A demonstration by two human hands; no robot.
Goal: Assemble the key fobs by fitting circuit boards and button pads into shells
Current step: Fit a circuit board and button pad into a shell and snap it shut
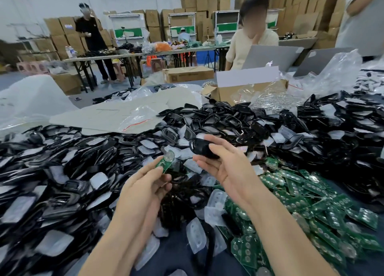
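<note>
My left hand point(145, 184) pinches a green circuit board point(166, 161) with a round silver coin cell at its upper end. My right hand point(224, 161) grips a glossy black key fob shell point(202, 147), held up just right of the board. The two parts are a short way apart above the table. Heaps of black shells point(228, 117) cover the table, with clear button pads point(196, 234) scattered among them. Green circuit boards point(311, 203) lie piled at the lower right.
An open cardboard box point(249, 90) and clear plastic bags point(332, 76) stand behind the heaps. A flat grey sheet point(108, 115) lies at the back left. A person with a laptop point(272, 56) sits across the table; others stand further off.
</note>
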